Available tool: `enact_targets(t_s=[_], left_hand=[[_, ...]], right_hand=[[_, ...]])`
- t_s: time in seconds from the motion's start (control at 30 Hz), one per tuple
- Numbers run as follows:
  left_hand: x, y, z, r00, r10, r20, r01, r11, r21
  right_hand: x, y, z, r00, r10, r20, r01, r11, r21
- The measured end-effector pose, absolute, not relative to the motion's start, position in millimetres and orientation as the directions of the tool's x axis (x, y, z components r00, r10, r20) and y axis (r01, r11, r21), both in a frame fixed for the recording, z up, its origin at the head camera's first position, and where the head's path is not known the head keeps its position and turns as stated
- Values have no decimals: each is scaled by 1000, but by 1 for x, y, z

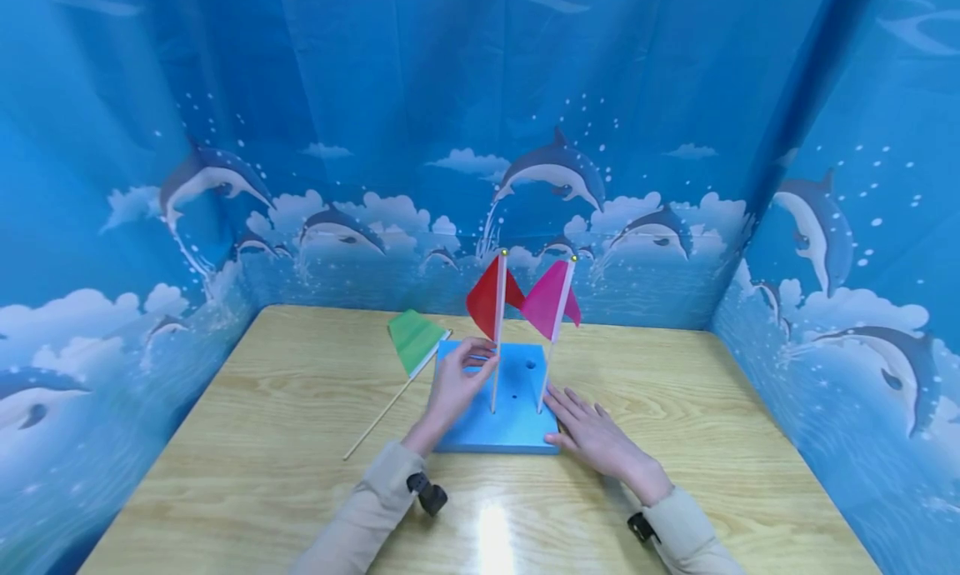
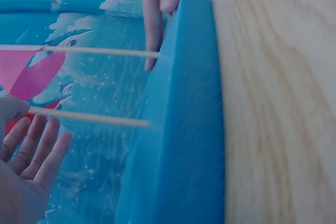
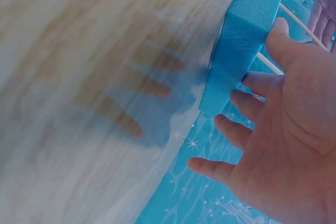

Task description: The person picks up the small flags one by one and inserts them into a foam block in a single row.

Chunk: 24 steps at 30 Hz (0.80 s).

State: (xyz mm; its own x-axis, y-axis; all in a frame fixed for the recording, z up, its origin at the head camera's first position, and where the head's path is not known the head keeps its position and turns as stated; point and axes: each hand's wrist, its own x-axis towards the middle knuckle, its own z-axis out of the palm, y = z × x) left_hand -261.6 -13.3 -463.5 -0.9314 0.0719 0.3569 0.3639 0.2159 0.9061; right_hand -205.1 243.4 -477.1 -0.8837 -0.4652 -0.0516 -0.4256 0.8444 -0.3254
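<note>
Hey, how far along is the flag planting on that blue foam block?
Two flags stand in the blue foam block: the red flag and the pink flag. The left hand is open beside the red flag's stick; the right hand lies flat by the block's edge. The green flag lies on the table, not planted.

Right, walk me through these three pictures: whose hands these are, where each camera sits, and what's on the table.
No machine here: a person works with two bare hands. The big picture comes from a camera on their head; the other two from cameras strapped to each wrist, so they look tilted and very close.

On the wooden table lies a blue foam block with holes. A red flag and a pink flag stand upright in it on thin sticks. A green flag lies on the table beside the block.

The left hand is by the red flag's stick, fingers loosely curled near it; a firm hold cannot be confirmed. The right hand lies flat and open at the block's edge, holding nothing.
</note>
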Motion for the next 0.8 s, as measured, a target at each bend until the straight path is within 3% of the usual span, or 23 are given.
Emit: enact_targets(t_s=[0.33, 0.63, 0.8], left_hand=[[-271, -62, -454, -943, -25, 332, 322, 177, 930], [-276, -107, -462, -970, -118, 215, 154, 386, 909], [-271, -119, -469, -982, -120, 146, 82, 430, 899]], right_hand=[[-206, 244, -478, -882, -469, -44, -431, 842, -325], [-206, 246, -478, -883, -467, -44, -429, 843, -324], [-205, 245, -478, -883, -467, -49, -428, 842, -328]])
